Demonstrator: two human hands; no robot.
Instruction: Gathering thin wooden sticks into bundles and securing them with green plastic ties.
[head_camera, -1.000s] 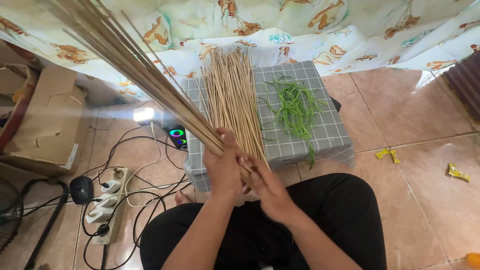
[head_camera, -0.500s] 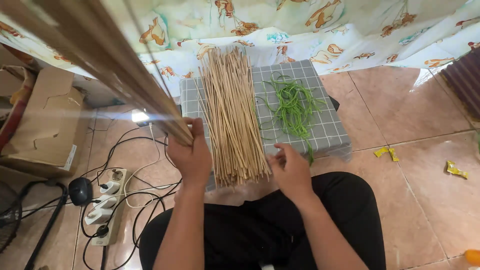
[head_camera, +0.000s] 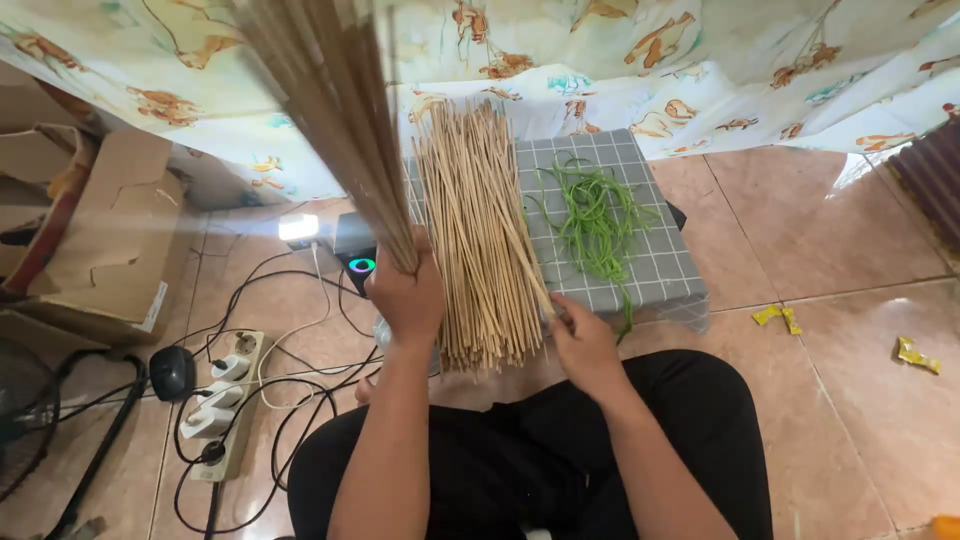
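Observation:
My left hand (head_camera: 406, 297) grips a thick bundle of thin brown sticks (head_camera: 340, 110) that rises up and to the left, close to the camera. A flat pile of pale sticks (head_camera: 476, 230) lies lengthwise on a low stool with a grey checked cover (head_camera: 660, 262). My right hand (head_camera: 583, 337) rests at the pile's near right edge, with its fingertips pinching one stick of the pile. A loose heap of green strips (head_camera: 592, 215) lies on the stool to the right of the pile.
A patterned cloth (head_camera: 640, 60) hangs behind the stool. On the tiled floor at the left are a power strip (head_camera: 225, 400) with plugs and cables, a cardboard box (head_camera: 110, 240) and a small glowing device (head_camera: 355, 262). Yellow scraps (head_camera: 778, 314) lie at the right.
My left hand swung the bundle away from the pile to the left and more upright. My right hand let go of the bundle and came down to the pile's right edge.

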